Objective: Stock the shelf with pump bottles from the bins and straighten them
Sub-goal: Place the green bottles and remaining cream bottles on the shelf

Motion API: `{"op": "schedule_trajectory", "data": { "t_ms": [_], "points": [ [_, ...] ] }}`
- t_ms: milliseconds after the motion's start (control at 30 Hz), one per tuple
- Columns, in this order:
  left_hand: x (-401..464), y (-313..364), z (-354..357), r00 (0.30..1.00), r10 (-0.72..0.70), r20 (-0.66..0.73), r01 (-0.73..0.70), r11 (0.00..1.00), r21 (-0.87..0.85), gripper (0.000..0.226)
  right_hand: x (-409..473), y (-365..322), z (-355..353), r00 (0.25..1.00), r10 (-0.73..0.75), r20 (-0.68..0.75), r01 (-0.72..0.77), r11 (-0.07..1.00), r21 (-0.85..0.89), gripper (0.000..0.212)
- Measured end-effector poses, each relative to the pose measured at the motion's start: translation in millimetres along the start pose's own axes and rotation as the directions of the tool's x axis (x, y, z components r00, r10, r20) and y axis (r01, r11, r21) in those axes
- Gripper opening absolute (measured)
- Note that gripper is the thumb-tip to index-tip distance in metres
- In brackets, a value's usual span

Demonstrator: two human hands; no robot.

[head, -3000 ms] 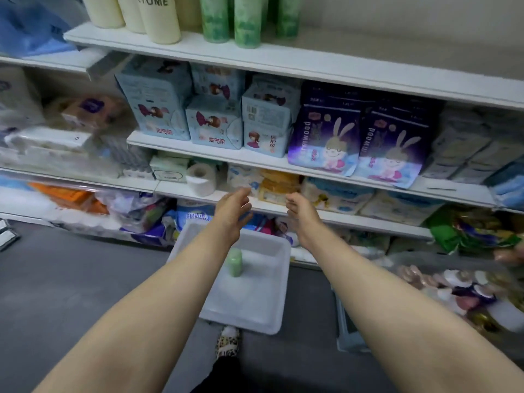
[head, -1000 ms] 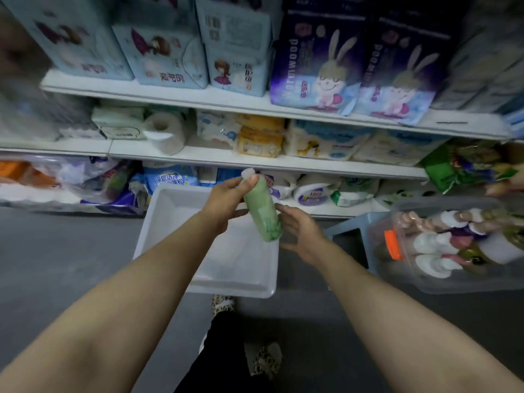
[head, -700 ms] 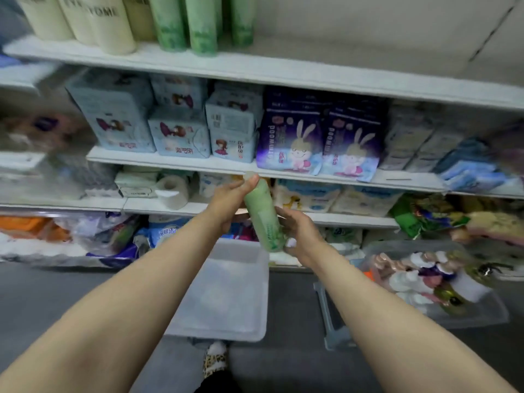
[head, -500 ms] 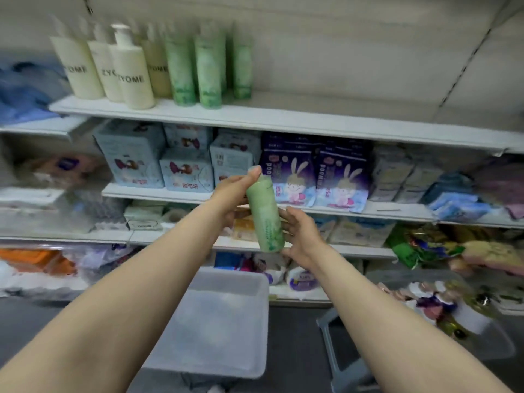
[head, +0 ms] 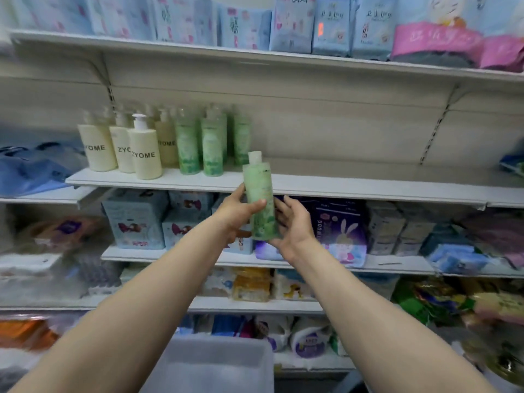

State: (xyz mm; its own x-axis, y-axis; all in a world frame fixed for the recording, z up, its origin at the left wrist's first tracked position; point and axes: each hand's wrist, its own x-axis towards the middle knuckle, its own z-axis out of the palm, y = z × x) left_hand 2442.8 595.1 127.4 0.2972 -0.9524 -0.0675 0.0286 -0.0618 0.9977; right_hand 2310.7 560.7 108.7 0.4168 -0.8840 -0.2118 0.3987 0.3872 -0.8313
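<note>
A green bottle (head: 259, 194) with a white cap stands upright in the air, just in front of the white shelf (head: 340, 187). My left hand (head: 236, 212) grips its middle, thumb across the front. My right hand (head: 292, 225) cups its lower part from the right. On the shelf to the left stand several green bottles (head: 211, 146) and several cream ZYOME pump bottles (head: 144, 153). To the right of them the shelf board is bare.
A pale plastic bin (head: 215, 364) sits low in front of me. Blue boxes (head: 136, 219) and purple rabbit packs (head: 340, 231) fill the shelf below. Blue and pink packs (head: 334, 24) line the shelf above. Blue bags (head: 31, 168) lie at left.
Both hands lifted the green bottle out of the white bin and raised it to the level of the bottle shelf. My view tilted upward with it.
</note>
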Motion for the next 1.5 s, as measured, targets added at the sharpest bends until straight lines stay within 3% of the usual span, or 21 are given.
{"op": "schedule_trajectory", "data": {
  "t_ms": [367,733,900,1067,1267,1500],
  "points": [
    [61,46,-38,0.979,0.205,-0.018,-0.204,0.978,0.051,0.056,52,-25,56,0.984,-0.168,0.051,0.172,0.981,-0.085,0.032],
    [125,39,-65,0.961,0.277,-0.002,-0.273,0.948,0.161,0.059,114,-25,80,0.987,-0.154,0.042,0.159,0.975,-0.154,0.042],
    [149,31,-66,0.927,0.329,-0.181,-0.279,0.925,0.257,0.049,138,-22,91,0.991,-0.137,-0.001,0.136,0.983,-0.127,0.044],
    [164,26,-65,0.883,0.287,-0.372,-0.161,0.928,0.336,0.048,159,-18,102,0.992,-0.121,-0.021,0.118,0.987,-0.107,0.039],
    [170,21,-64,0.871,0.24,-0.429,-0.142,0.958,0.248,0.041,170,-20,101,0.996,-0.093,-0.019,0.091,0.992,-0.086,0.048],
    [145,16,-42,0.823,0.246,-0.511,-0.157,0.965,0.212,0.054,146,-33,64,0.988,-0.116,-0.104,0.098,0.982,-0.164,0.054]
  ]
}}
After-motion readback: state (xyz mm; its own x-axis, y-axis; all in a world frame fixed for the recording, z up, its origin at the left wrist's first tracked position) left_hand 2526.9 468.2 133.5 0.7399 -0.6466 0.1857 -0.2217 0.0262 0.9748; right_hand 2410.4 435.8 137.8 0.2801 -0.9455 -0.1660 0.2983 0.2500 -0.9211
